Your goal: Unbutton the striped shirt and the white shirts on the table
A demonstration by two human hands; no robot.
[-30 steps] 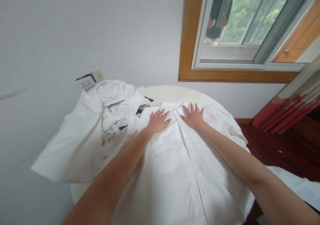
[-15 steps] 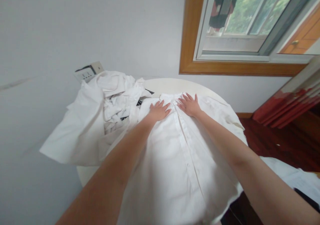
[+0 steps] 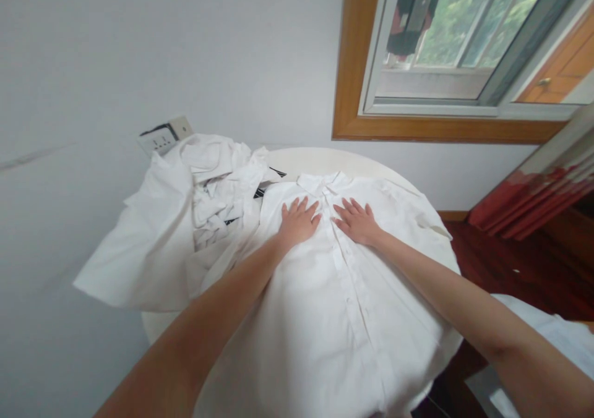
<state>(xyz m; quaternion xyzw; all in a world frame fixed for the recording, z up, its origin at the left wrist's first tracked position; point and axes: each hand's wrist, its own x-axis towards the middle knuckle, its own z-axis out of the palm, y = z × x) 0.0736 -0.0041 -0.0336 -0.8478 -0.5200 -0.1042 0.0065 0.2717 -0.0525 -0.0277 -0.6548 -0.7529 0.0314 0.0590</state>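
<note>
My left hand [image 3: 298, 223] and right hand [image 3: 356, 221] lie spread, clamping nothing, below the far collar [image 3: 320, 185] of the white shirt [image 3: 301, 319], seemingly to hold it flat on the table [image 3: 320, 157].

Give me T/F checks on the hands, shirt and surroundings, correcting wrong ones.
The left hand and right hand both rest on the white shirt. True.
The two hands are clasped together. False: they lie apart, fingers spread.
The collar is farther from the person than both hands. True.
The heap of white cloth lies right of the shirt. False: it lies to the left.
In the picture, the wall socket appears above the heap. True.
</note>
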